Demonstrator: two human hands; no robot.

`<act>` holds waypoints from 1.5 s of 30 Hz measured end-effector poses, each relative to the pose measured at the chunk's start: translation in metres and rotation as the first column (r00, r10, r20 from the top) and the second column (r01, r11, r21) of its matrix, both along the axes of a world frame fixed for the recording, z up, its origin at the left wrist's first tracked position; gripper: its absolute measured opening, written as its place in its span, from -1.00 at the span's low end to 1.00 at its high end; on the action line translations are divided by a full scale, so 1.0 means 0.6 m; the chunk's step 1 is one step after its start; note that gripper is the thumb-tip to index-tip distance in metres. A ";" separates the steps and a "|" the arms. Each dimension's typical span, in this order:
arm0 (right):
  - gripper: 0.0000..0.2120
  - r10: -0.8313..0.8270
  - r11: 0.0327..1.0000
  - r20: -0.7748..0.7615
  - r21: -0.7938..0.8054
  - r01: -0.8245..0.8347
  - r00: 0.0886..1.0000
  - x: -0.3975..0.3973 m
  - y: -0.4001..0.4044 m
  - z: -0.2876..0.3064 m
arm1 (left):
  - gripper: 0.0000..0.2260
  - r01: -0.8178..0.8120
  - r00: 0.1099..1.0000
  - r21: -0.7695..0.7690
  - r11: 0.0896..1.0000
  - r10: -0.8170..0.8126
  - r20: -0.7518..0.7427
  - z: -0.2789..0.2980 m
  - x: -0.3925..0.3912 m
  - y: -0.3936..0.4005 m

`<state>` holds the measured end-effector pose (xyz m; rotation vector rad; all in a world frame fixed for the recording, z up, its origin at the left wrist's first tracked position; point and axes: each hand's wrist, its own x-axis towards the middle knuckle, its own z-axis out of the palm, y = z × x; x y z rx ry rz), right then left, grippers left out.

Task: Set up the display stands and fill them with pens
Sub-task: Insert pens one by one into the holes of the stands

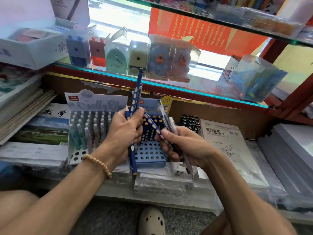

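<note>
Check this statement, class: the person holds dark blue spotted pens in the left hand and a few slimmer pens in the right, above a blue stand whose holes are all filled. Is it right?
Not quite. The head view shows the blue stand with most front holes still empty. The rest holds: the left hand grips dark blue spotted pens, and the right hand holds slimmer pens.
</note>
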<state>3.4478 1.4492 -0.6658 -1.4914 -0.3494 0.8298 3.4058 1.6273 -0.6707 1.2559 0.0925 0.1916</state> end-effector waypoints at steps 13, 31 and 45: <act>-0.97 -0.564 0.822 0.058 0.133 0.554 0.824 0.033 0.003 0.002 | -0.82 -0.023 0.983 0.068 0.997 0.035 -0.183 -0.017 -0.017 0.033; -0.87 -0.415 0.743 0.646 -0.166 0.649 0.641 0.044 0.046 -0.039 | -0.82 0.008 0.959 0.237 0.971 0.059 -0.276 -0.038 -0.038 0.053; -0.76 -0.289 0.715 0.736 -0.260 0.649 0.613 0.063 0.068 -0.079 | -0.78 0.010 0.967 0.222 0.975 0.047 -0.250 -0.034 -0.035 0.060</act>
